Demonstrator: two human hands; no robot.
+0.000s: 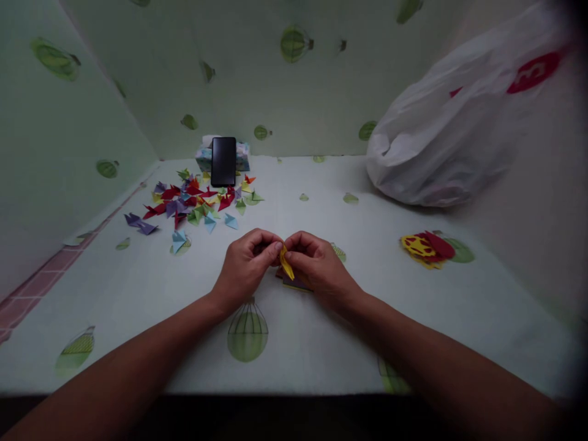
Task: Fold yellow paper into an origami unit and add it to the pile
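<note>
A small folded piece of yellow paper (287, 267) is pinched between my two hands above the middle of the table. My left hand (248, 263) grips its upper left side with thumb and fingertips. From the other side my right hand (319, 266) pinches it, fingers curled. The piece is narrow and pointed at its lower end; part of it is hidden by my fingers. Beneath my hands lies a small stack of dark square paper (297, 283), mostly covered by my right hand.
At the back left, folded paper cranes (184, 205) in several colours lie in a heap. A black phone (223, 161) leans on a tissue box (243, 157). To the right are red and yellow paper cutouts (425, 247) and a large white plastic bag (441, 135). Walls enclose the table's back and sides.
</note>
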